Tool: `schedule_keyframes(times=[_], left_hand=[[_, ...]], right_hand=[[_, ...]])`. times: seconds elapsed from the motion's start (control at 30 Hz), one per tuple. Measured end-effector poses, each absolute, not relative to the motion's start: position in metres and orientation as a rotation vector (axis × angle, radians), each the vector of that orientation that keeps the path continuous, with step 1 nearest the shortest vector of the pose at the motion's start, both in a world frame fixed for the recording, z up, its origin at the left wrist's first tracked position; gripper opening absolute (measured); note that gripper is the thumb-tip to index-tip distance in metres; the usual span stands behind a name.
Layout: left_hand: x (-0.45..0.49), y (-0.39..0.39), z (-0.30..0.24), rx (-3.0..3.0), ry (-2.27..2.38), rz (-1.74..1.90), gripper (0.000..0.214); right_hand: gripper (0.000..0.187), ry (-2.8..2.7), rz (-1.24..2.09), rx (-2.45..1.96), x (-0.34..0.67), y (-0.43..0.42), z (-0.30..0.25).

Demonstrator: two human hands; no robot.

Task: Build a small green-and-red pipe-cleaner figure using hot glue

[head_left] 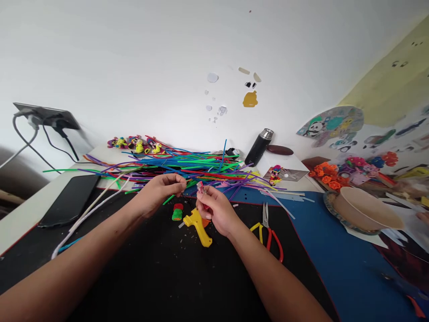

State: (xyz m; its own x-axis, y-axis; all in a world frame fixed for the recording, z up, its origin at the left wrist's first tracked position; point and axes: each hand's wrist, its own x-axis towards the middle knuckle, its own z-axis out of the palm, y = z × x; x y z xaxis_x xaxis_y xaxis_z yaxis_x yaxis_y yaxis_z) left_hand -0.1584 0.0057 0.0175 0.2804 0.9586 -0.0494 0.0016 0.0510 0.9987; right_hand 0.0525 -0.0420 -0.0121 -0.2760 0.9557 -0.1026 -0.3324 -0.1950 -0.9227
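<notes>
work over the black mat (161, 277), and guard the stems (197, 163) heaped just beyond your hands from any flame. your left hand (167, 190) has thumb and finger pinched together, on what can't be told; hold it steady. your right hand (216, 208) wraps what looks like a lighter (201, 187), metal end up, near your left fingertips. leave the glue gun (200, 228) lying below, clear of the coil (177, 212) beside it.
</notes>
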Motion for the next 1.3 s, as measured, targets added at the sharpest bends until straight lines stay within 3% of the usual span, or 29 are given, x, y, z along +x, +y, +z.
schedule_keyframes(times=[0.37, 0.73, 1.3], left_hand=[[-0.150, -0.001, 0.017, 1.386, 1.131, 0.916, 0.035], [-0.149, -0.004, 0.018, 1.414, 1.156, 0.920, 0.035], [-0.148, -0.006, 0.018, 1.528, 1.181, 0.848, 0.043]], right_hand=[[0.064, -1.067, 1.622, -0.894, 0.062, -0.048, -0.028], [0.053, -0.955, 1.757, -0.852, 0.062, -0.053, -0.022], [0.052, -0.775, 1.746, -0.726, 0.065, -0.049, -0.022]])
